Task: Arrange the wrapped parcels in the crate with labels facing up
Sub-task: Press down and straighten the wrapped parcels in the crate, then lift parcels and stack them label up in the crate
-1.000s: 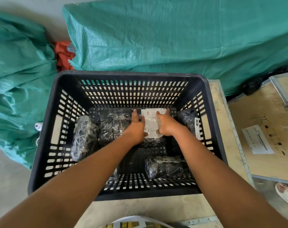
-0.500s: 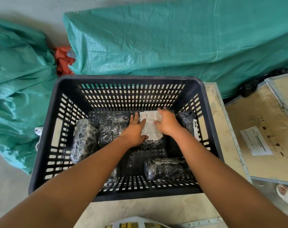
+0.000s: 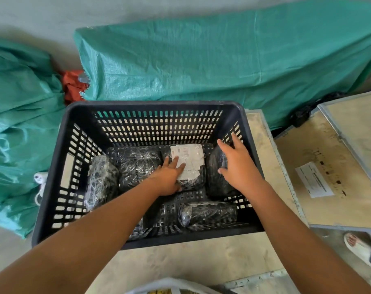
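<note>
Now the right hand (image 3: pixel 238 164) has left the labelled parcel (image 3: pixel 187 164) and hovers open, empty, over the parcel by the crate (image 3: pixel 53 187) right wall. Left hand (image 3: pixel 169 179) stays flat on the labelled parcel, label up, mid back row: judged placed.

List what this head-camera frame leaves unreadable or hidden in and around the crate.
- Label print: too small, partly under the left hand.
- Right-side parcel: the right hand covers part of it; no label shows.
- Near-left parcel: mostly behind the left forearm.
- White bag: cut off by the bottom edge.
- Sheet on the wooden lid: text blurred.
</note>
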Demonstrator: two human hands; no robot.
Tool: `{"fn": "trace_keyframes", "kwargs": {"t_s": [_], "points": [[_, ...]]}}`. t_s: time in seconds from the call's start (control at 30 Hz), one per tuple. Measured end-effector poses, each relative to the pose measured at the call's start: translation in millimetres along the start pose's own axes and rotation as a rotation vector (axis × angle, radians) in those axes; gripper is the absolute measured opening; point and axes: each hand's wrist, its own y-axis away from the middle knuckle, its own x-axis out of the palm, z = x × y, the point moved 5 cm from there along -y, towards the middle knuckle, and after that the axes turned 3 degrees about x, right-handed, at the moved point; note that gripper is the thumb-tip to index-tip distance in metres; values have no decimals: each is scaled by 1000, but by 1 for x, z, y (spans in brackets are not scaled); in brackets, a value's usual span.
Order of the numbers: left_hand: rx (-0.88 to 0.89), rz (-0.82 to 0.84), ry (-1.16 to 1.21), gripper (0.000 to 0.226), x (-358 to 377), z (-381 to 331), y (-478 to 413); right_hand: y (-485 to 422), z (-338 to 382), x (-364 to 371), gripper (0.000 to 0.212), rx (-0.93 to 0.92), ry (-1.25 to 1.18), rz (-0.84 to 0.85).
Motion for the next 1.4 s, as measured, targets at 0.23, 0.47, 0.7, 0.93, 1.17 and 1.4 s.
{"fn": "trace_keyframes", "kwargs": {"t_s": [0.23,0.47,0.7,0.93,1.17,1.4], "points": [[9,-6,-92,92,8,6,4,13,-12,9,92,54,-48,41],[16,-2,-97,86,12,6,3,8,-9,22,75,72,-287,142],[160,-80,29,84,-25,-12,18,0,-8,10,66,109,-307,75],[465,-293,243,87,-75,-59,71,4,0,-43,69,67,-366,-109],[538,-714,376,106,-97,-92,111,7,17,-91,56,147,-815,-112],[650,-1007,296,92,-134,-100,146,31,48,-124,18,11,-1031,-58]]}}
